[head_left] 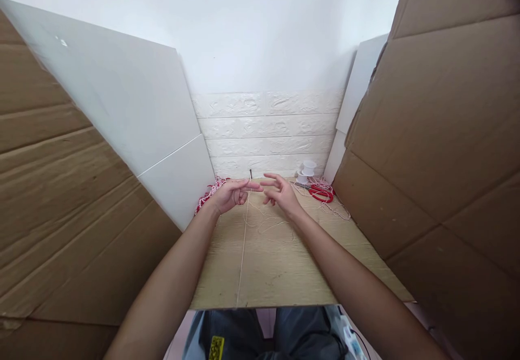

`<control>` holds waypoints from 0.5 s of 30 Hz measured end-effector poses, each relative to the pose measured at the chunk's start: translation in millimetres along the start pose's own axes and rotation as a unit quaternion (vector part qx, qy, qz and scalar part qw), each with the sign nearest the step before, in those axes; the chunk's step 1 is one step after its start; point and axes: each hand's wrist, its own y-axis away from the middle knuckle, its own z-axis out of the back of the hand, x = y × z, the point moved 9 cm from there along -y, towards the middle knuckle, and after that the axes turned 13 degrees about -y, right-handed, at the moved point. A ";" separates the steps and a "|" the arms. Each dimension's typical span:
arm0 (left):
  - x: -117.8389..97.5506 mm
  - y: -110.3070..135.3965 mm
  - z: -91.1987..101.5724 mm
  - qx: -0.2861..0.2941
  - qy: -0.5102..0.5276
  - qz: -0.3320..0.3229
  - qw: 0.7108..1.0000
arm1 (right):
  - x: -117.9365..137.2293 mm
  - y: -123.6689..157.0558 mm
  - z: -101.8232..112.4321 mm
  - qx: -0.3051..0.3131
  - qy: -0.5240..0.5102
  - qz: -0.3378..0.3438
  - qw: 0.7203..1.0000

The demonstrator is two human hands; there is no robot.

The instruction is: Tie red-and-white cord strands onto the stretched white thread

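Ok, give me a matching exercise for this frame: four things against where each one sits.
1 white spools
2 red scissors
3 red-and-white string pile
4 left hand

A far left of the board, by the white panel
B far right, against the back wall
C beside the right hand, over mid-board
D just in front of the spools

Pairs: 1-B, 2-D, 3-A, 4-C

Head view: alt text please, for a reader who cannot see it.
The left hand and right hand hold their fingertips close together above a wooden board strewn with thin pale thread, near a small nail at its far edge. White spools and red scissors lie to the right; cardboard walls flank the board.
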 end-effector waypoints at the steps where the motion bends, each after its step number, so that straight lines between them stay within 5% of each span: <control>1: 1.9 -0.5 -1.1 0.001 0.001 0.004 1.000 | -3.4 2.5 -12.4 0.034 -0.036 -0.022 0.999; 6: 6.9 -1.9 -3.9 0.009 0.012 0.010 1.000 | -19.4 7.7 -29.7 0.048 -0.115 -0.060 0.990; 15: 1.8 1.3 5.4 0.015 0.057 -0.002 0.998 | -19.6 0.1 3.8 -0.044 -0.003 0.015 0.999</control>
